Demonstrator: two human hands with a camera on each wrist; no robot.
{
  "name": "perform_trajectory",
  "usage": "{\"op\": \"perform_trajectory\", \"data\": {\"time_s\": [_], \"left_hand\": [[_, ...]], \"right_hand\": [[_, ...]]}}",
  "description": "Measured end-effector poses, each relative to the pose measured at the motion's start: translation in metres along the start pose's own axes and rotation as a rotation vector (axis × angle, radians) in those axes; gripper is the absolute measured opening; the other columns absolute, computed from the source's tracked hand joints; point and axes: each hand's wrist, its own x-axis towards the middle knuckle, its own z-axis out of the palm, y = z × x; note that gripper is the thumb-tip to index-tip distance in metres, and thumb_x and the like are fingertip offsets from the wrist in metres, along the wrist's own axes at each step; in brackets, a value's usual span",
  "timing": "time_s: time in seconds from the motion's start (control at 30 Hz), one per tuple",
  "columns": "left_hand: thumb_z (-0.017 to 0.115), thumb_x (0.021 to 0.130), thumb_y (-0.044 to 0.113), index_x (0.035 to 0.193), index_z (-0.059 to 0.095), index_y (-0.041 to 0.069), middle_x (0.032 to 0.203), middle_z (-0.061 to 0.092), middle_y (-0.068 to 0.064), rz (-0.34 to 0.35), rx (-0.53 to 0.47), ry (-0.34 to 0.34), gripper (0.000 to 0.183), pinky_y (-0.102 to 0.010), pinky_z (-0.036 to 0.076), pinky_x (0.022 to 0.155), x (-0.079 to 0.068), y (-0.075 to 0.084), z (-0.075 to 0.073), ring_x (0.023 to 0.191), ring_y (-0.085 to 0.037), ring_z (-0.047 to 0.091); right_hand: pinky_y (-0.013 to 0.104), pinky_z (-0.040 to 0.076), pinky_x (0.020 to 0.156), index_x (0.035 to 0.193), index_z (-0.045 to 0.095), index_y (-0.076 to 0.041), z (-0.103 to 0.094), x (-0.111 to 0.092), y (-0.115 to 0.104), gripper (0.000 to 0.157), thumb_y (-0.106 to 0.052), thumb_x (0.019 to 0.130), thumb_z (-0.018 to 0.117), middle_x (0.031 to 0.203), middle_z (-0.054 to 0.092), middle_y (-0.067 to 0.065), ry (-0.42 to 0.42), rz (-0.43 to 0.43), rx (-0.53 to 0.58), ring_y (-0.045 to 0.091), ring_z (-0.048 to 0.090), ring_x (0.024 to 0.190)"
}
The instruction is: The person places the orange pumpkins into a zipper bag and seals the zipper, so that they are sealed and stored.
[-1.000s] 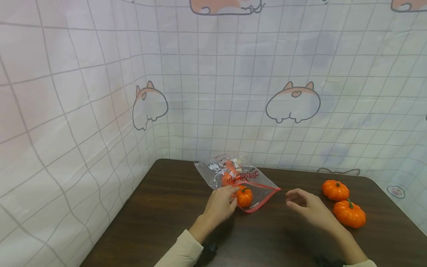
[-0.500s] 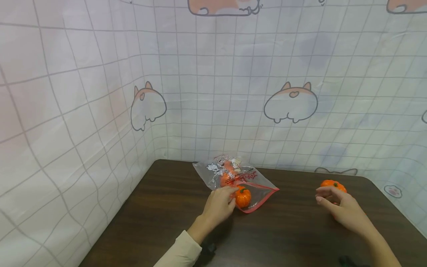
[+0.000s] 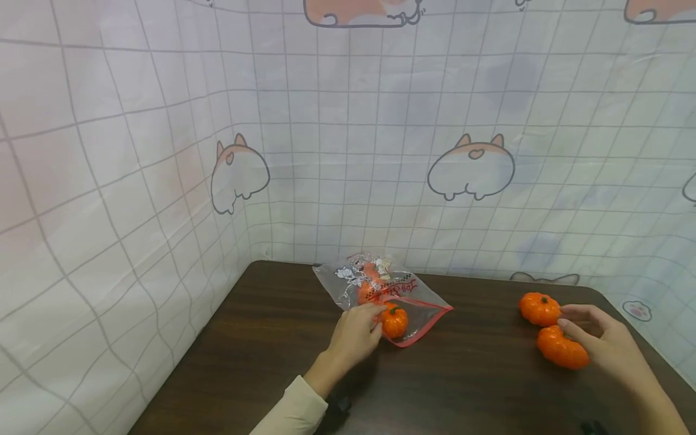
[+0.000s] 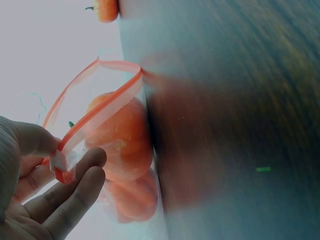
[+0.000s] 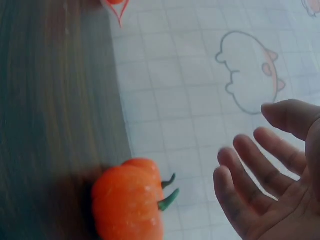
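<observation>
A clear zip bag (image 3: 421, 314) with a red edge lies on the table, its mouth spread open in the left wrist view. My left hand (image 3: 354, 333) pinches the bag's red rim (image 4: 102, 110) at one corner between thumb and fingers. Inside is an orange toy pumpkin (image 3: 394, 321) near the mouth, with more orange shapes (image 3: 370, 290) deeper in. On the right, two orange pumpkins (image 3: 539, 309) with green stems sit touching or nearly so. My right hand (image 3: 611, 344) hovers beside the nearer pumpkin (image 3: 562, 348), fingers loosely bent, holding nothing; the right wrist view shows a gap between them.
The dark wooden table (image 3: 462, 386) ends against a white grid-patterned cloth (image 3: 348, 181) at the back and left. A small dark object (image 3: 341, 406) is visible under the left wrist.
My right hand has moved right, from beside the bag, passing over the two loose pumpkins to their right side. My left hand keeps its pinch on the bag.
</observation>
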Motion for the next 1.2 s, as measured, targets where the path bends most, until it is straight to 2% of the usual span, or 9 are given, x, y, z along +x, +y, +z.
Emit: {"op": "perform_trajectory", "data": {"time_s": [0.17,0.27,0.37,0.43,0.5,0.63,0.8,0.97,1.2], "left_hand": [[0.072,0.088,0.012,0.118,0.077,0.012,0.113,0.078,-0.002,0.001,0.003,0.001,0.03,-0.036,0.06,0.084,0.001,0.0,-0.001,0.091,-0.015,0.073],[0.072,0.088,0.012,0.118,0.077,0.012,0.113,0.078,-0.002,-0.002,0.005,-0.004,0.03,-0.036,0.061,0.083,0.001,-0.001,0.0,0.089,-0.015,0.073],[0.071,0.088,0.012,0.118,0.077,0.012,0.111,0.078,-0.001,-0.005,0.009,-0.008,0.031,-0.035,0.06,0.081,0.001,-0.001,-0.001,0.085,-0.014,0.071],[0.071,0.088,0.012,0.118,0.077,0.012,0.109,0.078,-0.001,-0.008,0.009,-0.009,0.031,-0.034,0.06,0.079,0.001,-0.001,-0.001,0.082,-0.013,0.07],[0.071,0.088,0.012,0.118,0.077,0.013,0.109,0.078,-0.001,-0.013,0.005,-0.011,0.031,-0.034,0.06,0.077,0.0,-0.001,-0.001,0.081,-0.013,0.068],[0.071,0.088,0.012,0.119,0.077,0.012,0.109,0.078,-0.001,-0.02,-0.005,-0.015,0.031,-0.034,0.06,0.079,0.0,-0.001,-0.001,0.081,-0.013,0.068],[0.072,0.088,0.012,0.119,0.077,0.012,0.111,0.078,-0.002,-0.02,-0.009,-0.014,0.031,-0.035,0.06,0.081,0.0,0.0,-0.001,0.081,-0.013,0.068],[0.072,0.088,0.012,0.119,0.077,0.012,0.112,0.078,-0.002,-0.013,-0.006,-0.01,0.031,-0.035,0.06,0.082,0.001,0.0,-0.001,0.082,-0.013,0.069],[0.072,0.088,0.013,0.119,0.077,0.012,0.112,0.078,-0.002,-0.012,0.002,-0.008,0.031,-0.035,0.06,0.083,0.001,-0.001,0.0,0.086,-0.014,0.071]], "right_hand": [[0.015,0.043,0.065,0.134,0.055,-0.002,-0.003,-0.001,0.011,0.056,-0.046,0.099,0.063,0.104,0.046,-0.041,0.011,0.08,-0.025,-0.029,0.039,0.088],[0.02,0.044,0.066,0.138,0.052,0.0,-0.004,0.001,0.018,0.063,-0.048,0.099,0.062,0.118,0.065,-0.013,-0.005,0.122,-0.046,-0.021,0.046,0.091],[0.031,0.049,0.07,0.142,0.046,0.004,-0.005,0.004,0.026,0.068,-0.047,0.1,0.061,0.138,0.055,0.031,-0.047,0.141,-0.072,0.014,0.064,0.103],[0.043,0.052,0.074,0.144,0.041,0.007,-0.005,0.006,0.032,0.07,-0.045,0.101,0.06,0.146,0.04,0.042,-0.081,0.143,-0.074,0.045,0.058,0.114],[0.054,0.052,0.079,0.146,0.036,0.01,-0.004,0.008,0.038,0.073,-0.043,0.102,0.059,0.148,0.033,0.044,-0.11,0.141,-0.069,0.06,0.046,0.121],[0.068,0.047,0.086,0.148,0.029,0.014,-0.002,0.011,0.047,0.076,-0.039,0.102,0.059,0.149,0.024,0.047,-0.155,0.144,-0.044,0.067,0.038,0.124],[0.051,0.054,0.08,0.146,0.028,0.017,0.004,0.011,0.055,0.075,-0.034,0.102,0.061,0.145,0.028,0.05,-0.172,0.143,-0.048,0.066,0.043,0.122],[0.052,0.053,0.085,0.144,0.028,0.02,0.011,0.01,0.062,0.074,-0.032,0.102,0.061,0.142,0.031,0.054,-0.189,0.139,-0.053,0.068,0.042,0.127],[0.037,0.05,0.081,0.144,0.029,0.018,0.018,0.013,0.07,0.078,-0.037,0.1,0.063,0.141,0.034,0.052,-0.196,0.164,-0.066,0.065,0.043,0.126]]}}
